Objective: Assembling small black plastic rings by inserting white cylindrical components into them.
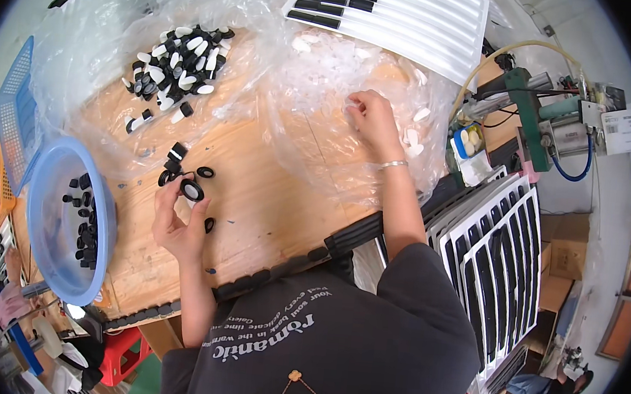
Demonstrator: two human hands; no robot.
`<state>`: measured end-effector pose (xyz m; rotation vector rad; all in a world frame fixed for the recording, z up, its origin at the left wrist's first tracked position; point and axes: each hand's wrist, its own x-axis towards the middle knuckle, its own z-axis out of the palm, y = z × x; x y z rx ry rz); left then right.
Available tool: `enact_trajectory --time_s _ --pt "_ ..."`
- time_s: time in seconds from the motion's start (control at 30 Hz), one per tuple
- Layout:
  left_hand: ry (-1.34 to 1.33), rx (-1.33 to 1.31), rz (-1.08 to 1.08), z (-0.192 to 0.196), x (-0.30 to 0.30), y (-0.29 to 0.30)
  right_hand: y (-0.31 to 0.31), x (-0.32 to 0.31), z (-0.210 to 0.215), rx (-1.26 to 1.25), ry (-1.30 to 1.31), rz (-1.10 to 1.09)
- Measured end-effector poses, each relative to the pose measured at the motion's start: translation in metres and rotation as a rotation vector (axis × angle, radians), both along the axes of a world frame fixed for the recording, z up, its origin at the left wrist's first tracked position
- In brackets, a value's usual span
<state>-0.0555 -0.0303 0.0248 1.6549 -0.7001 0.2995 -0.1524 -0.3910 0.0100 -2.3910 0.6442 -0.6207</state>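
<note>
L hand [174, 222] grip pinching black ring [191, 190] | R hand [371, 119] grip pinching white caps [411, 136] in bag | risk: we reckon ring slips, rolls off surface [269, 208]

This is a small assembly workshop, the kind where parts are put together by hand. A worn wooden desk [270, 200] carries a heap of small black and white caps [181, 61] on clear plastic bags [322, 122], and a blue bowl [55, 174] holds more black parts. White moulded trays [414, 18] with rows of slots lie at the far edge, and more trays [495, 250] are stacked at the right. A green pneumatic press with hoses [540, 112] stands beside the desk, near cardboard boxes [562, 256].
</note>
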Motion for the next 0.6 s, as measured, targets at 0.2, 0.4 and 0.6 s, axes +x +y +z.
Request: enact_trajectory --time_s 0.2,0.4,0.6 --pt "-0.049 0.045 0.013 0.008 -0.003 0.005 -0.003 0.011 -0.012 -0.168 0.252 0.067" --pt "-0.050 0.061 0.006 0.009 -0.001 0.008 0.013 0.015 0.005 -0.369 0.186 0.084" --pt "-0.151 0.067 0.045 0.018 -0.001 -0.008 0.165 0.030 0.069 0.866 -0.253 0.392"
